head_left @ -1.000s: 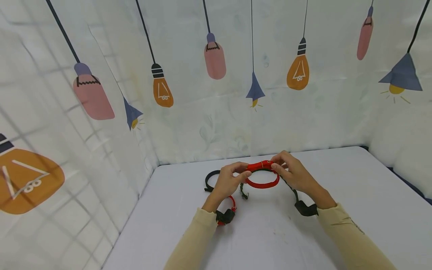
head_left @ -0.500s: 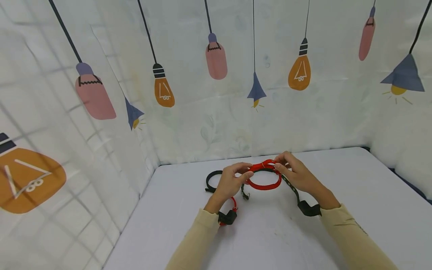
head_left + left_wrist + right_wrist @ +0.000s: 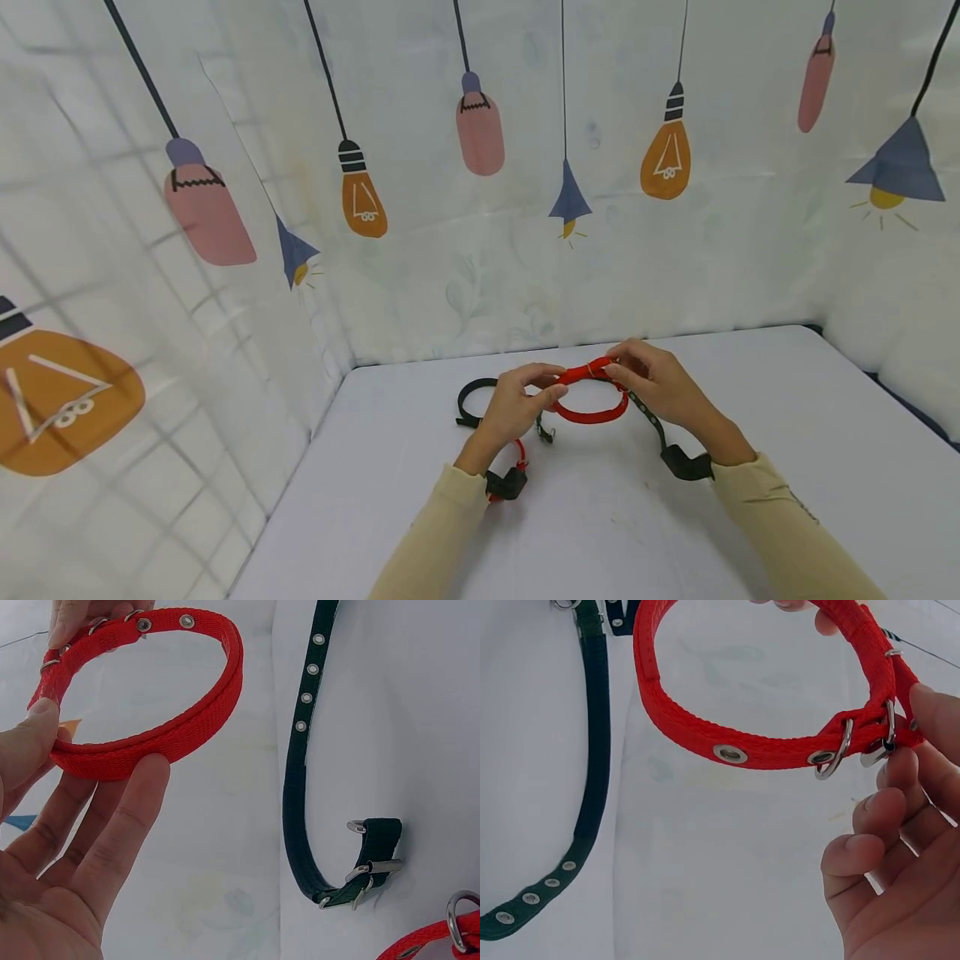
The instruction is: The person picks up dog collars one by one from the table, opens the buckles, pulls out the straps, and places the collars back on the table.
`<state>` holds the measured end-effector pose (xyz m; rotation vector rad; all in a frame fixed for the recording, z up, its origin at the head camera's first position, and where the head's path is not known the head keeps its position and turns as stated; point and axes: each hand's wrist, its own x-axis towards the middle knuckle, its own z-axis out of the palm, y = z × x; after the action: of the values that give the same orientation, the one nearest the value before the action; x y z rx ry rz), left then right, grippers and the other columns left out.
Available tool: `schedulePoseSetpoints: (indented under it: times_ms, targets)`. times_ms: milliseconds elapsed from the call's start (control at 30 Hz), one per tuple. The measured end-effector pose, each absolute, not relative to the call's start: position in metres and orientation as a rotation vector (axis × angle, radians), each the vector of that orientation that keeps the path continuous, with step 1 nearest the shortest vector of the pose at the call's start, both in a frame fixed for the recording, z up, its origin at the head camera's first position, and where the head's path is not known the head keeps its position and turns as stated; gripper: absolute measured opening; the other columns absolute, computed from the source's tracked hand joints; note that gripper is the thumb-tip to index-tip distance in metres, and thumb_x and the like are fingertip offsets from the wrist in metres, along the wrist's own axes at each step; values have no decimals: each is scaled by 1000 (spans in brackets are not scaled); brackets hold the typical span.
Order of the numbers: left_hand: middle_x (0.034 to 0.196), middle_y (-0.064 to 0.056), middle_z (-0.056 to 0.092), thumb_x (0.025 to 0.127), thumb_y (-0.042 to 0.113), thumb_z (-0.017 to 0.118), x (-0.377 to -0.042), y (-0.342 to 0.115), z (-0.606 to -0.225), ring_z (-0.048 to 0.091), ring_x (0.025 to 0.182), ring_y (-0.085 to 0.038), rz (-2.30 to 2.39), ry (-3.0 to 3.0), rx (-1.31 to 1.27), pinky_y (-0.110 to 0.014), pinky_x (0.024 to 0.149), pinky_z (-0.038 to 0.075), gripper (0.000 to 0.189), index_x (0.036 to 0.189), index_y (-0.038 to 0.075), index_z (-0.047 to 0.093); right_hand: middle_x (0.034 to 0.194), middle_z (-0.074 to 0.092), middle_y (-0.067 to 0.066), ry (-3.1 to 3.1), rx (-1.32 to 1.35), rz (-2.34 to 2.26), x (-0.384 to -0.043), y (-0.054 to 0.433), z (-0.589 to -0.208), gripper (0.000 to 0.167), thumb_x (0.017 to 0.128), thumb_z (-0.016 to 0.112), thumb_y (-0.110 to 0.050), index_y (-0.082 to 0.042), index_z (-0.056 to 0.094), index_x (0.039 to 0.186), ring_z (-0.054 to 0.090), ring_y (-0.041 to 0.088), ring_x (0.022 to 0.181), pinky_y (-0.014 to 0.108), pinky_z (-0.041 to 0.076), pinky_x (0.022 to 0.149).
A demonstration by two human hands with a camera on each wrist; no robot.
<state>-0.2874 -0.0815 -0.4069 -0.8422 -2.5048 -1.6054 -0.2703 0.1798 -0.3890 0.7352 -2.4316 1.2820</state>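
Holding a looped red woven-fabric collar [image 3: 591,417] between my left hand [image 3: 513,407] and right hand [image 3: 660,385].
Nearest me on the white tabletop [image 3: 600,533], a curved red strap with a metal ring [image 3: 521,451] shows just beside my left wrist, partly hidden. Farther off, above the tabletop, the collar's long axis runs side to side, roughly along the far edge, one end pinched in each hand. My right hand, slightly nearer that edge, has the silver metal buckle [image 3: 890,721] at its fingertips; my left is at the opposite end. A dark green strap with metal eyelets [image 3: 648,411] shows just beside my right hand; past my left, a dark flat-strap loop [image 3: 461,402] lies toward the far left corner.
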Motion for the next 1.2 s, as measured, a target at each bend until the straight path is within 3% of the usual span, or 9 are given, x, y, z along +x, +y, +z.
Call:
schedulePoseSetpoints:
  times_ms: [100, 333, 600, 900, 1200]
  targets:
    - [112, -6, 76, 97, 30, 71, -288, -82, -408, 78, 80, -22, -1600, -2499, -851, -30, 83, 59, 32, 128, 21, 70, 89, 68, 6, -2425, 725, 1295, -270, 179, -389, 16, 101, 65, -12, -4, 65, 115, 58, 29, 73, 25, 51, 61]
    - [112, -7, 75, 98, 28, 71, -291, -85, -409, 76, 78, -15, -1609, -2479, -859, -28, 80, 59, 30, 127, 20, 71, 97, 67, 10, -2455, 630, 1322, -266, 178, -385, 21, 105, 58, -16, -2, 61, 120, 55, 16, 80, 24, 49, 67]
    - [112, -10, 74, 96, 26, 72, -292, -86, -408, 77, 84, -25, -1649, -2462, -855, -27, 80, 60, 31, 126, 18, 71, 100, 63, 13, -2429, 589, 1371, -266, 175, -386, 25, 108, 52, -17, 1, 57, 125, 57, 23, 86, 22, 50, 70]
    - [111, -8, 74, 97, 29, 71, -291, -87, -408, 76, 80, -19, -1609, -2481, -847, -27, 79, 59, 30, 126, 19, 71, 98, 64, 11, -2457, 588, 1383, -269, 177, -390, 23, 107, 55, -22, -3, 59, 120, 58, 28, 85, 27, 52, 70]
    - [110, -5, 75, 98, 28, 71, -291, -89, -408, 76, 82, -19, -1551, -2504, -872, -27, 76, 59, 28, 125, 20, 71, 88, 69, 10, -2448, 669, 1410, -272, 179, -391, 23, 101, 67, -20, -7, 64, 120, 58, 18, 72, 26, 49, 61]
